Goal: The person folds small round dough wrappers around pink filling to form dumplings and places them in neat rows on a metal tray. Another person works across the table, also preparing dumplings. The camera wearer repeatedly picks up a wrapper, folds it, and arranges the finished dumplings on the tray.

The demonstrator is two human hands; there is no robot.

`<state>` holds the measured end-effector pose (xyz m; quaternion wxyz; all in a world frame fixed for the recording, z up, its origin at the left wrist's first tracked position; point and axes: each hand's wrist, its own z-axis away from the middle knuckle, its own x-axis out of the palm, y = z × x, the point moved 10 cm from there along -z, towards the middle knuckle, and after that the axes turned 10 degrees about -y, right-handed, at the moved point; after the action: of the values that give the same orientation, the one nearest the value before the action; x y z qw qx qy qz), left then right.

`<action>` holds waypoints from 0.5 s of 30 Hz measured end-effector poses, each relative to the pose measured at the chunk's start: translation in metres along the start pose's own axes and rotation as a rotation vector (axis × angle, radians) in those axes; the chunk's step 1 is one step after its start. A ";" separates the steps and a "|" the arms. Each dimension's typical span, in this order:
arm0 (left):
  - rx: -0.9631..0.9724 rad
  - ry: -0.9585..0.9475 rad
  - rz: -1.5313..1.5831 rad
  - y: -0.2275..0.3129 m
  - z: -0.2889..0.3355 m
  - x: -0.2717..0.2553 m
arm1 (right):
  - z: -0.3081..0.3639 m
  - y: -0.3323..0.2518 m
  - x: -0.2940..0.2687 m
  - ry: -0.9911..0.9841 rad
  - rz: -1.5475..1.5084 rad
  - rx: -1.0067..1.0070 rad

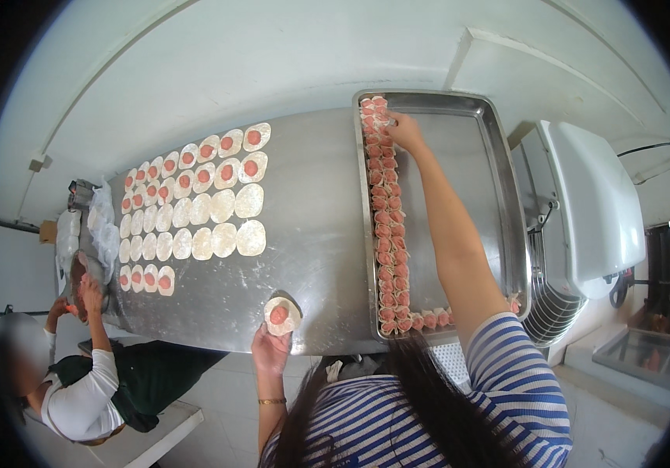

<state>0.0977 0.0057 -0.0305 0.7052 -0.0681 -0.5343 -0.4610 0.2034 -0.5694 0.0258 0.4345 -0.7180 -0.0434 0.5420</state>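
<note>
Meat-topped dough round (280, 315) was grasped by the left hand (272, 349), the nearer one, at the near edge of the table (315, 203), left of the tray (471, 171). The right hand (406, 132) (pinching or released, not discernible) was well apart, by the far dumplings (384, 231).

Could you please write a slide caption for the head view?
The left hand holds a filled wrapper, while the right hand is at the rows of dumplings in a tray.
</note>
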 end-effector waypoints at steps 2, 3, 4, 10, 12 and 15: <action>-0.007 -0.022 -0.004 0.000 0.001 0.001 | -0.006 -0.004 -0.004 0.035 0.010 -0.019; -0.010 -0.035 -0.012 0.000 0.001 0.000 | -0.008 -0.006 -0.006 0.053 0.016 -0.028; -0.015 -0.048 -0.019 0.000 0.000 -0.001 | -0.011 -0.007 -0.005 0.013 0.024 -0.022; -0.009 -0.043 -0.029 0.000 0.001 0.012 | 0.003 -0.040 -0.028 0.066 -0.047 -0.039; -0.033 -0.043 -0.062 -0.002 -0.003 0.006 | 0.025 -0.071 -0.027 0.083 -0.132 -0.050; -0.024 -0.041 -0.099 0.000 -0.012 0.022 | 0.102 -0.128 0.041 -0.308 -0.383 -0.054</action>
<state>0.1062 -0.0144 -0.0173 0.6698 -0.0595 -0.5456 -0.5001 0.1889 -0.4096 0.0778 0.4981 -0.6169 -0.2588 0.5517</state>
